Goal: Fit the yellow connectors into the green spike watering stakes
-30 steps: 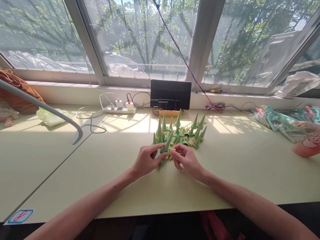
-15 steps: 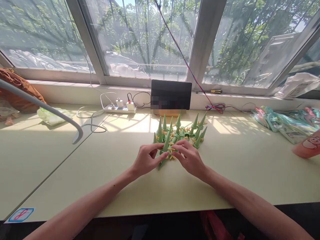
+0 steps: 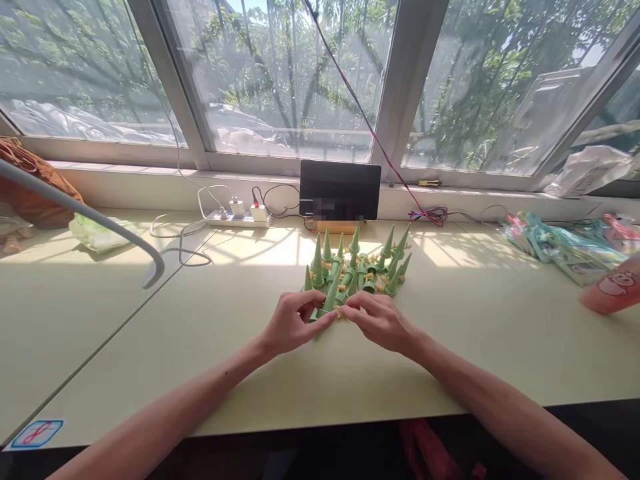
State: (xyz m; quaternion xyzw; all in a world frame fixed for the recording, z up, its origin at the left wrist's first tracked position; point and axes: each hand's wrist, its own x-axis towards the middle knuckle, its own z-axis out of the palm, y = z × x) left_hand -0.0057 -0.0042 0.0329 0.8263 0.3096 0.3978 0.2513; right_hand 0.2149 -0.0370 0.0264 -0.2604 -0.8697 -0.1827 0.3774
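Observation:
My left hand [image 3: 293, 323] is closed around a green plant watering spike [image 3: 331, 296], its cone tip pointing up and away from me. At the base of that spike is a small yellow valve [image 3: 338, 311], which the thumb and fingertips of my right hand [image 3: 383, 321] pinch. My two hands almost meet there. Just beyond them, several more green watering spikes [image 3: 387, 241] with yellow valves are clustered on the table, most with their points up. My fingers hide part of the held spike.
A black tablet [image 3: 340, 190] leans on a stand behind the cluster. A power strip [image 3: 243, 218] with plugs and cables lies to its left. Bundled wires [image 3: 430, 215] are at the back, plastic packets [image 3: 565, 247] and a pink cup [image 3: 613, 287] at right. A grey curved arm [image 3: 100, 219] crosses the left side.
My right hand's fingers have closed in on the yellow valve and moved slightly down toward the spike's base. My left hand keeps hold of the spike. The view has shifted slightly.

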